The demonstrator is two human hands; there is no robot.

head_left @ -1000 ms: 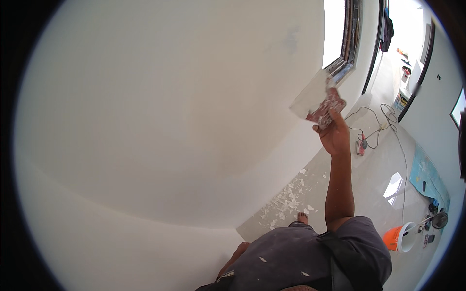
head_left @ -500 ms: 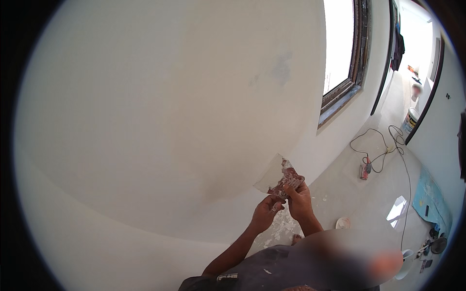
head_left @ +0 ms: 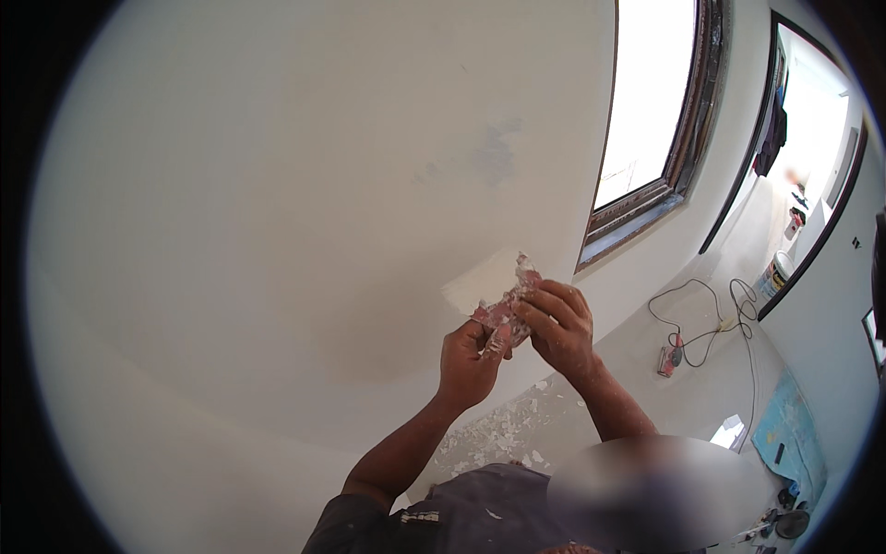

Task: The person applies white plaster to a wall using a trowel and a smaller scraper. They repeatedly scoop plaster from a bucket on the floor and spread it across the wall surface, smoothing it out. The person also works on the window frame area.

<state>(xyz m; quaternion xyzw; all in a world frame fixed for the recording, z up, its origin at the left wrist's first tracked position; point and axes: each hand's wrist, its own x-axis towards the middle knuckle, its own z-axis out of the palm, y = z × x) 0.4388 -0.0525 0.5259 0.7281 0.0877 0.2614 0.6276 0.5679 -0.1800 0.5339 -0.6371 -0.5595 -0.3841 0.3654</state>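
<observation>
A wide scraper with a pale, flat blade and a reddish handle crusted with white compound is held up in front of the white wall. My left hand grips the handle's lower left part, thumb over it. My right hand has its fingers wrapped over the handle's right part, close beside the left.
A window and doorway are at the right. On the floor lie white flakes, a looped cable, a red power tool and a blue sheet. A bucket stands by the doorway.
A second ago only my right hand held the scraper high near the window. It came down and left, my left hand joined, and both have since risen slightly along with it.
</observation>
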